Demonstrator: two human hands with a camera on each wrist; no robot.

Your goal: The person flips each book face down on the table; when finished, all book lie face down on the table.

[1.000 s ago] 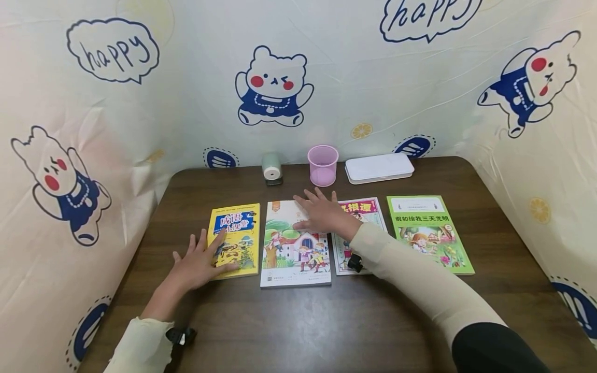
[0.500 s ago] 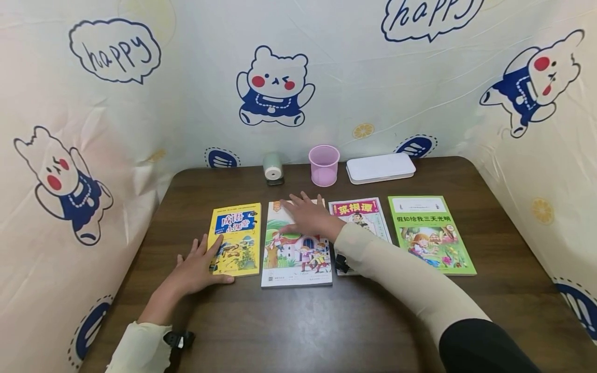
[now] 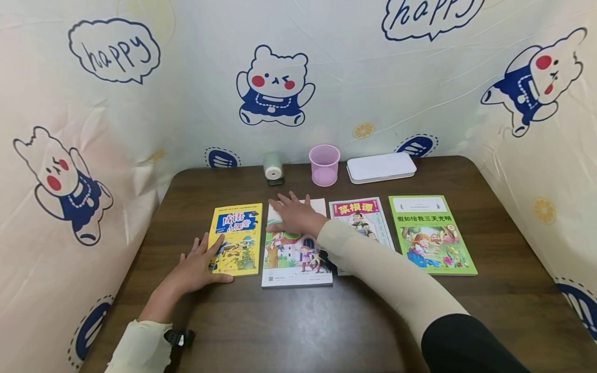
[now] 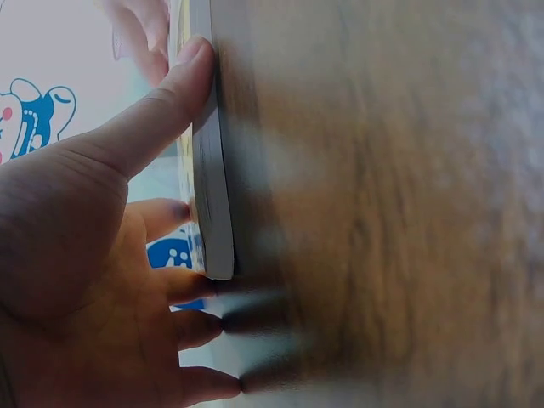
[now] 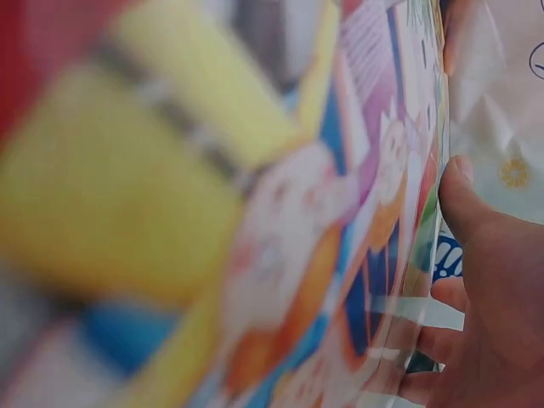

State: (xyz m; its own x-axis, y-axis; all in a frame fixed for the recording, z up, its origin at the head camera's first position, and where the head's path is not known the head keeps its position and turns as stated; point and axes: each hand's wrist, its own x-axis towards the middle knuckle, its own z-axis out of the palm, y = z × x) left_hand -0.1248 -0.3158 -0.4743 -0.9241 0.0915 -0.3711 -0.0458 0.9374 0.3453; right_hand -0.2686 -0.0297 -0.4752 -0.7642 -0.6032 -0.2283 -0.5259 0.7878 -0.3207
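Observation:
My left hand lies with spread fingers at the lower left corner of a yellow book. In the left wrist view the thumb touches the book's edge, and the other fingertips lie at its corner and on the table. Across the upper part of a white picture-cover book is my right hand, fingers spread, hiding its title. The right wrist view shows this cover very close and blurred, with the right thumb against it. A pink-titled book is partly covered by the right forearm.
A green book lies at the right of the row. Behind the books stand a small pale green device, a pink cup and a white flat case. A printed cloth hangs behind the dark wooden table.
My right hand has slid left over the white book, uncovering the pink-titled book's heading. The left hand has shifted slightly down and left at the yellow book's corner, then stayed there.

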